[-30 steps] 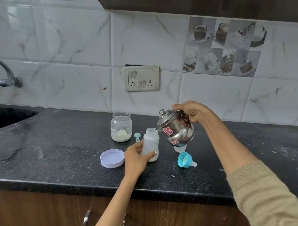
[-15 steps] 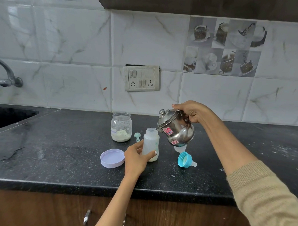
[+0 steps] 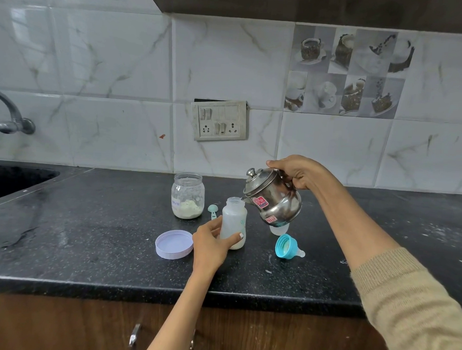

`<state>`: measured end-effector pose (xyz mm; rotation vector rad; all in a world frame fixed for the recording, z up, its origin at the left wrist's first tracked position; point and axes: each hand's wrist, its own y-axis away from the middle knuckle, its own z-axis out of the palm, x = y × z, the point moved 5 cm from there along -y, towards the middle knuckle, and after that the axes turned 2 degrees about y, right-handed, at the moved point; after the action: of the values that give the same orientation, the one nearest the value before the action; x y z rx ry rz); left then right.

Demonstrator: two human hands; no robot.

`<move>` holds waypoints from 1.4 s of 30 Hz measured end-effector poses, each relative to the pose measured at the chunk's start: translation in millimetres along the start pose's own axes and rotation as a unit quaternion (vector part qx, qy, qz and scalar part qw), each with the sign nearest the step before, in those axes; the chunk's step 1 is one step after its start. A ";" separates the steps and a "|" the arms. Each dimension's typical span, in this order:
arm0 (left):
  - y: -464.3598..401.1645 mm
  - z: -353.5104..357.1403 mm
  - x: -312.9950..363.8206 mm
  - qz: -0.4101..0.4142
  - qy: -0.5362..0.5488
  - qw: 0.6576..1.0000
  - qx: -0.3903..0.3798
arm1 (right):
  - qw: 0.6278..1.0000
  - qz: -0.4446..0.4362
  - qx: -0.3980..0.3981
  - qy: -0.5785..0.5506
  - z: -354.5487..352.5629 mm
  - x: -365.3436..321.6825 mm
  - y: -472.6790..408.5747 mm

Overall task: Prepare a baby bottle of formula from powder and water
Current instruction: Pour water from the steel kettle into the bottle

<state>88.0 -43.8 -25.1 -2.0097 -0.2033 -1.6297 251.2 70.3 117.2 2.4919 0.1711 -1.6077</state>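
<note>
The right hand [image 3: 301, 172] still grips the tipped kettle [image 3: 273, 200], its spout at the mouth of the bottle [image 3: 233, 222] that the left hand's [image 3: 211, 242] fingers hold on the tabletop [image 3: 89, 234]; nothing has moved, so water is probably still going in.

Black speckled stone counter [image 3: 89, 248], front edge above brown wood cabinet doors [image 3: 59, 326] with metal handles. Behind counter: white marble-pattern wall tiles [image 3: 110, 63]. Switch-and-socket plate [image 3: 219, 120] on tiles; right of and above it, decorative cup-motif tiles [image 3: 348, 71]. Far left of plate: metal tap [image 3: 10, 117] over dark sink [image 3: 10, 181]. Dark overhead cabinet [image 3: 311, 6] above plate. Soft, even light.
</note>
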 end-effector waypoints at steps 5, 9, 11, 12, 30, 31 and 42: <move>-1.0 0.7 -2.9 -0.009 0.005 1.000 -0.001 | 1.000 0.005 -0.001 0.003 0.3 0.6 -1.2; -1.3 0.7 -4.5 -0.016 0.005 1.000 0.000 | 1.000 0.001 -0.001 0.006 0.3 -0.1 -1.2; -1.4 0.8 -4.5 -0.017 0.003 1.000 0.001 | 1.000 0.002 -0.003 0.006 0.2 -0.3 -0.7; -1.5 0.7 -4.4 -0.016 0.003 1.000 0.002 | 1.000 0.003 -0.003 0.008 0.3 -0.3 -0.4; -0.1 0.1 -2.2 -0.019 -0.002 1.000 0.002 | 1.000 0.004 -0.005 0.000 0.0 1.8 -1.4; -0.1 0.1 -2.2 -0.019 -0.001 1.000 0.001 | 1.000 0.005 -0.007 -0.005 0.2 2.9 -2.0; -1.6 0.2 -3.6 -0.022 -0.006 1.000 0.001 | 1.000 0.002 0.003 -0.008 0.0 2.5 1.4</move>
<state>86.5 -41.6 -28.1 -2.0264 -0.2552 -1.6440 252.5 69.0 115.1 2.4813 0.1603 -1.6295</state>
